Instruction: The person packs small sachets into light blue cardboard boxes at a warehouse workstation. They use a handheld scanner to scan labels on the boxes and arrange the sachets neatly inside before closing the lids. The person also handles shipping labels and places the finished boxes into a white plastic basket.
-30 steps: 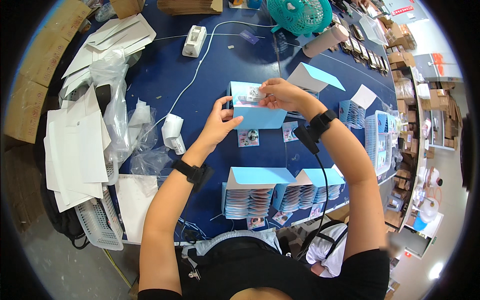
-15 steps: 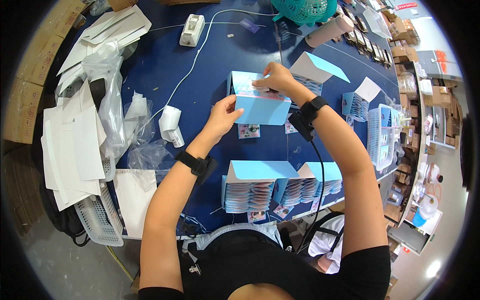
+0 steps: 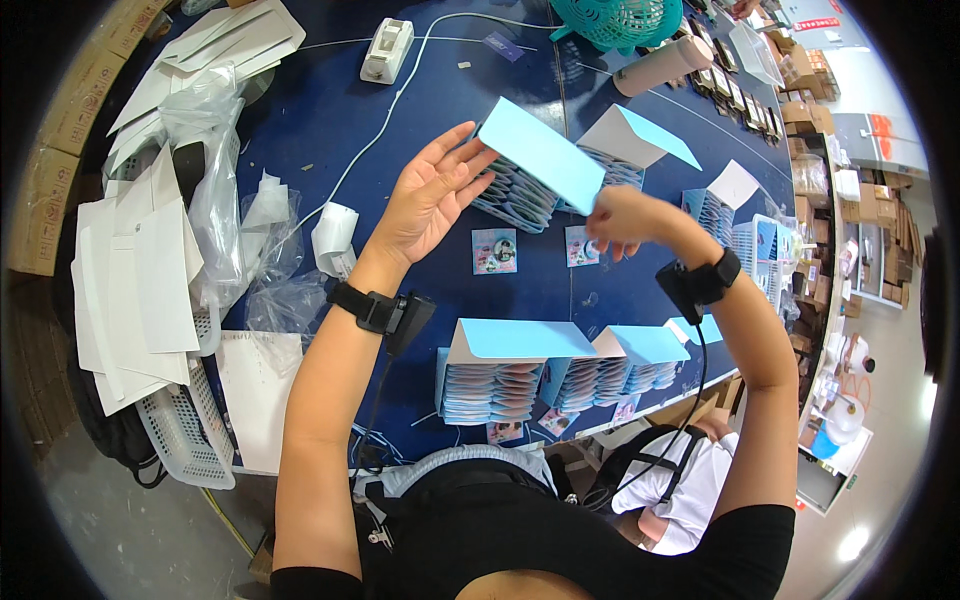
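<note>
Blue flip-top box (image 3: 538,158), full of packets (image 3: 518,200), sat on the table (image 3: 540,290) between my hands; I had the left hand (image 3: 425,205) spread at its left end, but couldn't tell whether my blurred right hand (image 3: 630,218) gripped its corner.

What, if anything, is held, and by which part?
No grip can be confirmed: open left hand is at the left end of the blue lid, the blurred right hand at its right corner.

Blue tabletop (image 3: 455,300) leaves a passable lane between the handled box (image 3: 545,155) and the obstructing near flaps (image 3: 522,341).
</note>
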`<state>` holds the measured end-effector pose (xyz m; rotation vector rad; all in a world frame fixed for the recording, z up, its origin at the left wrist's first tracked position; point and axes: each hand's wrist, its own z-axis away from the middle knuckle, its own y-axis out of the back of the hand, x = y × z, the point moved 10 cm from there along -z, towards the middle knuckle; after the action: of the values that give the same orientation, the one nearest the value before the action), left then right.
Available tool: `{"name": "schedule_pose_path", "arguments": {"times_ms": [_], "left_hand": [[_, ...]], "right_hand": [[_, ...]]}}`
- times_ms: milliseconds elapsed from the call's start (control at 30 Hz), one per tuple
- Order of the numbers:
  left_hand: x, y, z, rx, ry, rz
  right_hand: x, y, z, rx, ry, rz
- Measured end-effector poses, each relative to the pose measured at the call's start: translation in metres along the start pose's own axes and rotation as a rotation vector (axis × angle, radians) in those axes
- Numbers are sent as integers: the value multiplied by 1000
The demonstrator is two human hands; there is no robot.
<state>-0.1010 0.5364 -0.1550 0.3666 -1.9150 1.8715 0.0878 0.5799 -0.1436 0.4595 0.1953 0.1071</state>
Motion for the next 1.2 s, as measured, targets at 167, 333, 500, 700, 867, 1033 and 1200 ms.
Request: {"name": "schedule_pose_path", "arguments": {"times_ms": [167, 333, 500, 700, 867, 1033, 1200], "left_hand": [[7, 5, 1, 16, -6, -47], [15, -9, 1, -51, 28, -32], [9, 18, 9, 50, 87, -175], [-1, 1, 13, -68, 101, -66], [9, -4, 10, -109, 85, -144], [9, 15, 17, -2, 93, -155], [-6, 91, 45, 381, 132, -251]], "right_hand": [[-35, -67, -39, -44, 421, 219], [-81, -67, -43, 70, 361, 280], [-113, -77, -27, 325, 541, 551], [-116, -114, -60, 384, 549, 881], [-107, -136, -92, 383, 528, 948], [-111, -123, -85, 313, 558, 934], [-121, -93, -66, 49, 582, 675]]}}
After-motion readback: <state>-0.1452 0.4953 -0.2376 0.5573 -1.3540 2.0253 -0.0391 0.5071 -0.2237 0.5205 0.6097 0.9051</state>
